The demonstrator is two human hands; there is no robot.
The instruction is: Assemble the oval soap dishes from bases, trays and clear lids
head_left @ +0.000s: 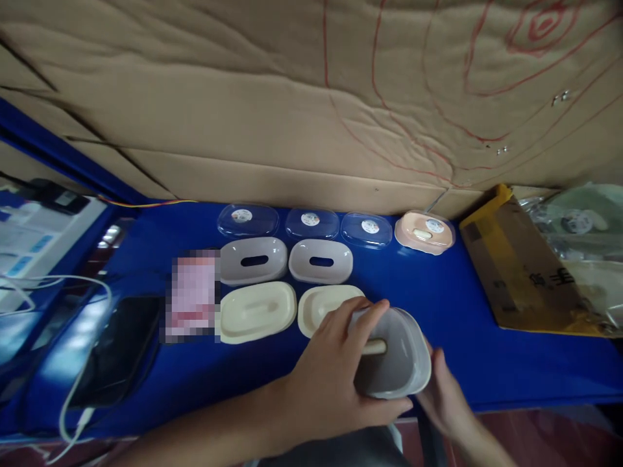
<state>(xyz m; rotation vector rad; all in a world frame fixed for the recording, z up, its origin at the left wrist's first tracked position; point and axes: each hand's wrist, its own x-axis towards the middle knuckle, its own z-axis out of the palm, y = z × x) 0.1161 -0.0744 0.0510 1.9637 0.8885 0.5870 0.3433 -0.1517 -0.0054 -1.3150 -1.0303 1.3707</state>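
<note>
Low on the right, I hold an oval grey plastic box (406,357) tilted over the table's front edge. A cream bar shows through the slot inside it, and a cream rim edges its lower right. My left hand (331,366) is closed over the box's left side, thumb and fingers on opposite edges. My right hand (445,392) grips it from the right; most of those fingers are hidden behind it. Just behind my left hand lies a cream oval base (318,305), partly covered. Another cream base (257,311) sits to its left.
Behind the bases lie two slotted grey trays (278,263) (299,263). Farther back are clear lids (248,227) with stickers and a lidded peach box (421,240). An opened carton (525,285) stands right. A phone (117,350) with a white cable lies left.
</note>
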